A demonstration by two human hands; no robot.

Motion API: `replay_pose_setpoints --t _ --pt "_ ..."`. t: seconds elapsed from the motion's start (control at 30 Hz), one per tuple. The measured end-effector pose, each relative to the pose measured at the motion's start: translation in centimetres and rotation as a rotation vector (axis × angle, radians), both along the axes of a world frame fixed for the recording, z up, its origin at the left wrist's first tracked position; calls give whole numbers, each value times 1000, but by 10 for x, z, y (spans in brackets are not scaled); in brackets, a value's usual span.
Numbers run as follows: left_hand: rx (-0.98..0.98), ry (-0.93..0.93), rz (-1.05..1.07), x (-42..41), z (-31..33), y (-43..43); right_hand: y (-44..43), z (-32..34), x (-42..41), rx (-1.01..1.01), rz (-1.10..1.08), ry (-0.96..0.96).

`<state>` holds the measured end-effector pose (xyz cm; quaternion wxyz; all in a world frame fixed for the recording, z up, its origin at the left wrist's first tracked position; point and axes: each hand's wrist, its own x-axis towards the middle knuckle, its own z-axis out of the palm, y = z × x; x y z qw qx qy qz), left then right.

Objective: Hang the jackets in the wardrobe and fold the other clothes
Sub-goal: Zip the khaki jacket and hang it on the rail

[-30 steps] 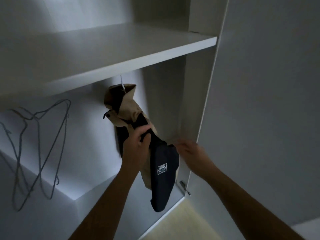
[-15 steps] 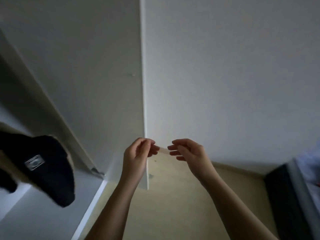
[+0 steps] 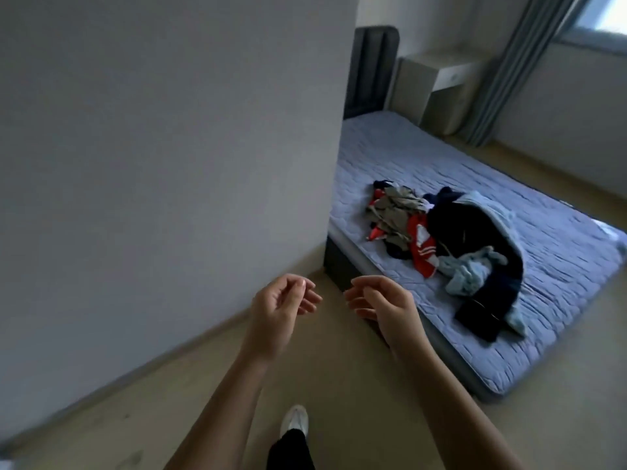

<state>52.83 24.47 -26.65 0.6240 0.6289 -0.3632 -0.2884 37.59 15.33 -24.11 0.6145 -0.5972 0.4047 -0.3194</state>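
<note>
Blue quilted bed (image 3: 424, 157) carries a clothes heap (image 3: 451, 245), possibly jackets, while left hand (image 3: 278, 305) and right hand (image 3: 385, 305) hang loosely curled, holding nothing

Grey wall (image 3: 152, 147) is seen left of the left hand (image 3: 278, 307); beige floor (image 3: 339, 385) beneath; bed (image 3: 441, 157) with dark headboard (image 3: 371, 69) beyond the right hand (image 3: 386, 307); pale cabinet (image 3: 427, 86), curtain (image 3: 505, 62), window (image 3: 604, 11) farther back.

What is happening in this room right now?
A person faces the bed. The left hand and the right hand are raised in front of the body, fingers loosely curled, and hold nothing. A pile of clothes lies unfolded on the bed, with dark, red, olive and light blue pieces mixed together. Neither hand touches it.
</note>
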Motion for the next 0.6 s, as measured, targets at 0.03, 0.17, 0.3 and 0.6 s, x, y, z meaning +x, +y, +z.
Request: replay_pose_setpoints --t 0.03,0.17,0.3,0.6 --pt "1 -4 -45 -3 -4 -26 -20 -4 -8 9 -43 7" --pt "42 -3 -214 -8 -28 -131 -111 -24 -25 36 -192 38" --pt "83 28 -328 3 -49 -257 -217 -35 -32 48 -342 50" --pt "203 21 -559 -2 -67 -480 -387 -65 -75 181 -539 130"
